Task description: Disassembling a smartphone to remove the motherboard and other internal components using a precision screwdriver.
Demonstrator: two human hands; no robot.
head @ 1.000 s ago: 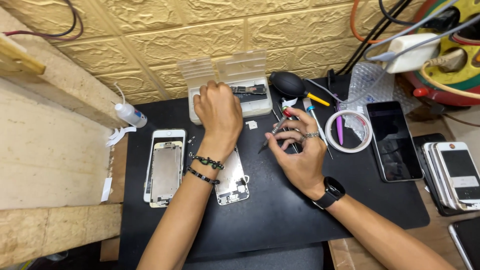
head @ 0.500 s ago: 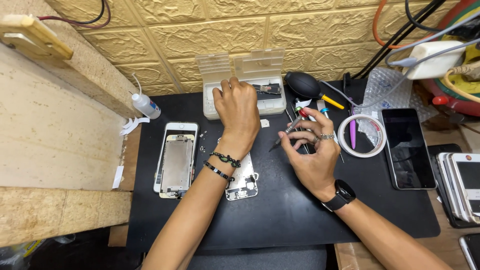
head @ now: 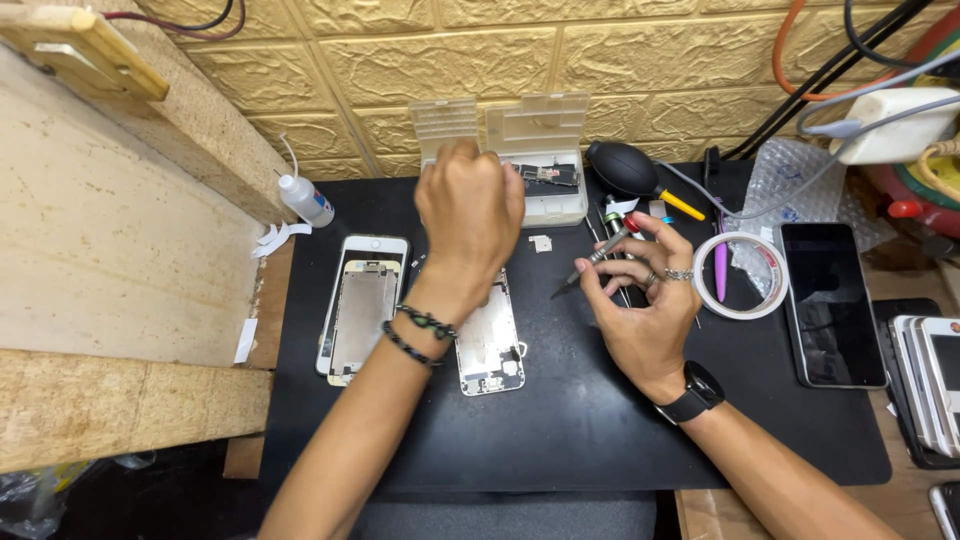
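The left hand (head: 470, 205) hangs over the far middle of the black mat (head: 580, 420), its back to the camera and its fingers curled under, just in front of a small clear parts box (head: 545, 165) with its lid standing open against the wall. Whether it has hold of anything cannot be told, since the fingertips are hidden below the knuckles. Two bead bracelets (head: 420, 332) circle that wrist.

The right hand (head: 640, 300) sits to the right of it, palm toward the camera, fingers closed around a slim screwdriver (head: 592, 262) whose tip points down and left toward the mat. A ring shows on one finger and a black watch (head: 692, 392) on the wrist.

Below the left wrist lies an opened phone shell (head: 490, 345), silver inside, partly covered by the forearm. To its left, near but apart, a white phone screen (head: 362, 310) lies face down with its metal plate showing.

Further left a small glue bottle (head: 305, 200) lies at the mat's far corner. Right of the box rests a black rubber air blower (head: 625, 168), and right of the right hand a roll of tape (head: 742, 275) lies flat, with a dark phone (head: 832, 305) beyond it on the bench.
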